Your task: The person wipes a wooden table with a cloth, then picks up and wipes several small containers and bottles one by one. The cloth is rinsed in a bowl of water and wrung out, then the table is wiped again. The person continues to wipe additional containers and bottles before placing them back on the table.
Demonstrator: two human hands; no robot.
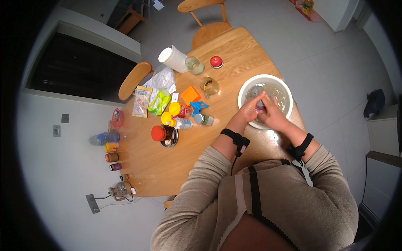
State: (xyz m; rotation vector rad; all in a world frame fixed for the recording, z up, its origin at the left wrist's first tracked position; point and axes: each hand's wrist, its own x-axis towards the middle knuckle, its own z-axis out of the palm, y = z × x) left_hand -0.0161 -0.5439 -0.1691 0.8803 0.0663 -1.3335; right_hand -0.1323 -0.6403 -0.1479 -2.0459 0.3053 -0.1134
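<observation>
A white basin (243, 84) of cloudy water stands near the table's right edge. Both my hands are over it, fingertips close together: my left hand (250, 108) from the left, my right hand (272, 113) from the right. Between and beneath them shows a wet grey thing (256, 91), perhaps a cloth, with a small reddish-purple part near my palms. My fingers partly hide it, and whether either hand grips it is unclear. Black straps with small devices sit on both forearms.
On the wooden table (201, 150), left of the basin, stand a glass mug (209, 86), a glass (194, 65), a red round object (216, 61), an orange box (190, 95), a paper towel roll (173, 59) and several jars. A glass kettle (120, 189) stands by the wall.
</observation>
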